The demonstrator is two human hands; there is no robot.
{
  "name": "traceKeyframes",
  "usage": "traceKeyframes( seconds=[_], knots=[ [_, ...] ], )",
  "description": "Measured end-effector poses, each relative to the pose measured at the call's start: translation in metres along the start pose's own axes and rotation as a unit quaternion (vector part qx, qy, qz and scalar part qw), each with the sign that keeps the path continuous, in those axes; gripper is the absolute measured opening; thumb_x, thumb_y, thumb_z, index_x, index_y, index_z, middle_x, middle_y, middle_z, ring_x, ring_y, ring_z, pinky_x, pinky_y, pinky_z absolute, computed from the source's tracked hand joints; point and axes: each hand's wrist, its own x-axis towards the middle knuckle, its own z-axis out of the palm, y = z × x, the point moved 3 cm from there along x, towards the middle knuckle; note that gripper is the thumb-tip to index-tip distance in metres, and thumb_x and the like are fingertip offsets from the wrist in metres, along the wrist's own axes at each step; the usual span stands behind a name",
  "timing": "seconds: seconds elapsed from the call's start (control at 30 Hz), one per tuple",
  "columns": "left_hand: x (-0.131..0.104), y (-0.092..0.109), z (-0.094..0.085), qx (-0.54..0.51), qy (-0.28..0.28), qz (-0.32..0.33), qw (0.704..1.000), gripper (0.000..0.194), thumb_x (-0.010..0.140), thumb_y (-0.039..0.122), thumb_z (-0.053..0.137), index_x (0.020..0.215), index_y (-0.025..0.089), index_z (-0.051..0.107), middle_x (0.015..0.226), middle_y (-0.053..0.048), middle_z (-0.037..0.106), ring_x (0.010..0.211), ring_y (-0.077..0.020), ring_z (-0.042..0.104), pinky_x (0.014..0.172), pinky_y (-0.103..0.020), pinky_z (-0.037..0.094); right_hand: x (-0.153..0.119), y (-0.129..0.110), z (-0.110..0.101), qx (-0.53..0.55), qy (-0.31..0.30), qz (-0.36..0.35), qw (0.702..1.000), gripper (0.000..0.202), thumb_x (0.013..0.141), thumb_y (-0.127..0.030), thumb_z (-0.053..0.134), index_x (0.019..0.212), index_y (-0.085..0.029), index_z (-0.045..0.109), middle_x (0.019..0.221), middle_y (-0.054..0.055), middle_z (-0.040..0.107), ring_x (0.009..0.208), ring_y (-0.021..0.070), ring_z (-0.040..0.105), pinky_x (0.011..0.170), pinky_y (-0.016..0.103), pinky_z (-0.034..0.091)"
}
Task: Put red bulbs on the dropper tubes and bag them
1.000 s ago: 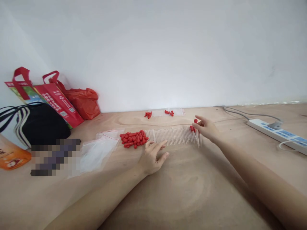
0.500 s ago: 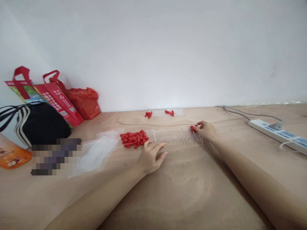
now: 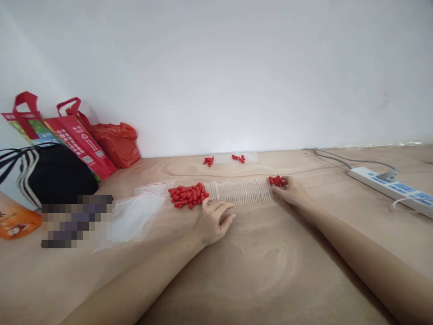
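My left hand [image 3: 214, 221] rests on the table with its fingers apart, its fingertips by a heap of red rubber bulbs [image 3: 186, 197]. Beside the heap runs a long row of thin clear tubes [image 3: 241, 192], laid side by side. At the row's right end, several tubes carry red bulbs and look like droppers [image 3: 275, 181]. My right hand [image 3: 292, 192] is closed around the rightmost dropper, thumb in front and fingers behind. The hand hides most of that dropper's tube.
Clear zip bags [image 3: 142, 212] lie left of the heap. Farther left are a black drawstring bag [image 3: 64, 176], a red shopping bag [image 3: 79, 144] and a red plastic bag [image 3: 117, 142]. A small bag with red-topped pieces [image 3: 221, 159] lies by the wall. At right is a power strip [image 3: 392, 187].
My right hand has shifted slightly right and toward me, from atop the red bulbs to their right side, uncovering several of them. The left hand stays put.
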Motion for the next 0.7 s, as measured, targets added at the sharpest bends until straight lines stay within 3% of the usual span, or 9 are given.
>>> traceKeyframes(
  seconds=[0.17, 0.47, 0.57, 0.7],
  knots=[
    [0.000, 0.000, 0.001, 0.003, -0.007, 0.000, 1.000, 0.017, 0.081, 0.023, 0.048, 0.095, 0.019, 0.056, 0.087, -0.003, 0.067, 0.078, -0.0161, 0.061, 0.090, -0.042, 0.025, 0.009, 0.005, 0.001, 0.019, 0.002, 0.006, 1.000, 0.043, 0.071, -0.030, 0.053, 0.108, -0.010, 0.051, 0.101, 0.014, 0.062, 0.084, 0.0201, 0.060, 0.072, 0.028, 0.043],
    [0.001, 0.001, -0.002, 0.037, 0.015, 0.003, 0.999, 0.014, 0.080, 0.024, 0.050, 0.091, 0.019, 0.057, 0.083, -0.002, 0.065, 0.079, -0.0166, 0.057, 0.084, -0.038, 0.028, 0.005, -0.002, -0.003, -0.057, 0.053, -0.039, 0.996, 0.038, 0.071, -0.037, 0.053, 0.100, -0.013, 0.058, 0.094, 0.013, 0.060, 0.087, 0.0229, 0.055, 0.075, 0.031, 0.041],
    [0.001, -0.005, -0.005, 0.104, 0.043, -0.032, 0.993, 0.013, 0.078, 0.027, 0.052, 0.085, 0.020, 0.060, 0.076, -0.003, 0.061, 0.076, -0.0188, 0.054, 0.076, -0.037, 0.030, 0.001, -0.008, -0.003, -0.089, 0.081, -0.067, 0.990, 0.032, 0.069, -0.036, 0.054, 0.091, -0.014, 0.061, 0.090, 0.011, 0.058, 0.089, 0.0234, 0.052, 0.076, 0.031, 0.040],
    [0.005, -0.020, -0.015, 0.178, 0.101, -0.102, 0.973, 0.008, 0.075, 0.026, 0.054, 0.076, 0.020, 0.059, 0.071, -0.003, 0.057, 0.073, -0.0207, 0.052, 0.071, -0.037, 0.031, -0.003, -0.018, 0.001, -0.116, 0.065, -0.090, 0.987, 0.023, 0.070, -0.036, 0.053, 0.079, -0.018, 0.064, 0.081, 0.008, 0.056, 0.083, 0.0217, 0.052, 0.074, 0.031, 0.040]
  ],
)
